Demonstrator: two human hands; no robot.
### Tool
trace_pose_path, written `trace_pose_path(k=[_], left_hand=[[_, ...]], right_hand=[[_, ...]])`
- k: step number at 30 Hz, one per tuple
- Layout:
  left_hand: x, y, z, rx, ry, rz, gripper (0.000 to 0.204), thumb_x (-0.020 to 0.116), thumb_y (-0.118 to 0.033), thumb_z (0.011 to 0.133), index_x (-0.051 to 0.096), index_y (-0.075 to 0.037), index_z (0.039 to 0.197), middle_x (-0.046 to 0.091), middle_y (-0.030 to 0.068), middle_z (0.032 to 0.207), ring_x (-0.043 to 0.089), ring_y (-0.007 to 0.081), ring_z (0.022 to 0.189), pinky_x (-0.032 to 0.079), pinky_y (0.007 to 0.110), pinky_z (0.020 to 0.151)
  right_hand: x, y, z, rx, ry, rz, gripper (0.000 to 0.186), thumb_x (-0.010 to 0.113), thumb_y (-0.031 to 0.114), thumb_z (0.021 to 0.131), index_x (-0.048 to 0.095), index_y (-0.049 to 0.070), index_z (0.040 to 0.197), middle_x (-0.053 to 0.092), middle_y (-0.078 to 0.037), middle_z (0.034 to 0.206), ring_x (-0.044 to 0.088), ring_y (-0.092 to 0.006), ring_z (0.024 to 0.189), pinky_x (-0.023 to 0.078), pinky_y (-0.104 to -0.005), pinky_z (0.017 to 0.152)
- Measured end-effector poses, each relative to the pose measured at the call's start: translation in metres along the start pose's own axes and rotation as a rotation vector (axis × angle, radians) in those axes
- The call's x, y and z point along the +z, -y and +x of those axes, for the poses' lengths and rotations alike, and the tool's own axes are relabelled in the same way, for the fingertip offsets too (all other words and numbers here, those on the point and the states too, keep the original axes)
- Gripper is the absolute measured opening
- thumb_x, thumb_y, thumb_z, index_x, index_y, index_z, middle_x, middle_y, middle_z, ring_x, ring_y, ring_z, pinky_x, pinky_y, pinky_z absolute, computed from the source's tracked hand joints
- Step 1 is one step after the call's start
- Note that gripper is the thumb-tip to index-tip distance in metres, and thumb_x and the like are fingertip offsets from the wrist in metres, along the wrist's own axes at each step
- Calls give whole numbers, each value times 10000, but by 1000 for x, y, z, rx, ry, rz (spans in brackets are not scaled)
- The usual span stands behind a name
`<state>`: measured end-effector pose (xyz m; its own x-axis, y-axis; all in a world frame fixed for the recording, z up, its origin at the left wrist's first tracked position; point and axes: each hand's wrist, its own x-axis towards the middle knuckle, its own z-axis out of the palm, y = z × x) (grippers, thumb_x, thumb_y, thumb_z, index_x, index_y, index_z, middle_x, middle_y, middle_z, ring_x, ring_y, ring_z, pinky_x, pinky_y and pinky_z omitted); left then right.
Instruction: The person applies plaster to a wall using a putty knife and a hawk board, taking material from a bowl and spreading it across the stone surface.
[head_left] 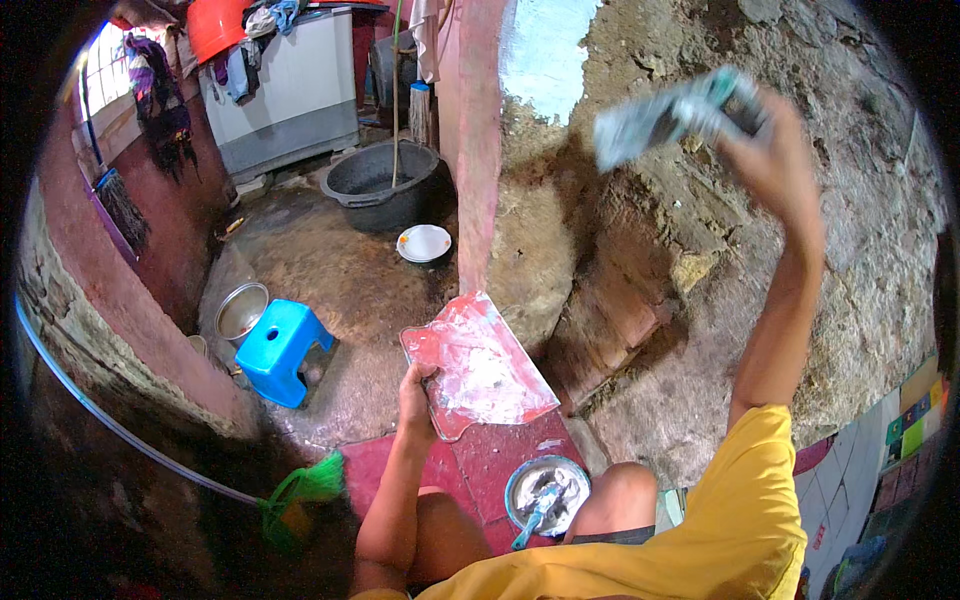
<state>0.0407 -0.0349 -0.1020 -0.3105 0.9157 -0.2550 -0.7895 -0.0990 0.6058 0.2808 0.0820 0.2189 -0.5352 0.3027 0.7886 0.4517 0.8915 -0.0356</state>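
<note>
My left hand grips the edge of a red flat board smeared with white putty, its thumb lying on top. Up at the right, my right hand is closed on a trowel with a flat blade and a greenish handle, blurred by motion. The trowel is in front of the rough wall, to the right of a smooth white patch. Between my knees stands a bowl of white putty, with a blue-handled scraper resting in it.
A blue stool and a metal lid or basin are on the floor at left. Farther back are a black tub, a white plate and a white washing machine. A green broom lies at lower left.
</note>
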Motion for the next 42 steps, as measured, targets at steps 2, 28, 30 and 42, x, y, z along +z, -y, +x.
trace_pose_path(k=[2,28,30,42], left_hand=[[12,-7,-5,30,-56,122,265,451,-175,712,502,-7,910,559,99,822,568,219,719,482,343,688],[-9,-33,-11,166,50,301,131,433,-91,767,544,-32,730,560,59,744,520,139,732,421,271,743],[-3,-42,-17,85,62,235,144,411,-82,779,536,-26,734,567,66,759,535,147,729,436,274,737],[-17,-37,-6,-559,89,664,212,463,-111,735,585,14,856,589,104,850,563,169,721,469,286,673]], right_hand=[[20,3,-36,260,242,239,186,640,186,726,600,52,848,615,-17,737,559,-89,683,449,-261,638],[162,-42,-199,971,657,1270,265,524,154,793,542,-2,1007,596,-39,894,560,-110,765,467,-251,664],[159,-66,-213,996,699,1217,300,493,137,802,506,-6,1066,577,-61,977,555,-129,830,462,-261,703],[163,-39,-226,800,457,840,274,504,150,819,516,-5,1045,572,-46,962,508,-122,885,420,-273,766]])
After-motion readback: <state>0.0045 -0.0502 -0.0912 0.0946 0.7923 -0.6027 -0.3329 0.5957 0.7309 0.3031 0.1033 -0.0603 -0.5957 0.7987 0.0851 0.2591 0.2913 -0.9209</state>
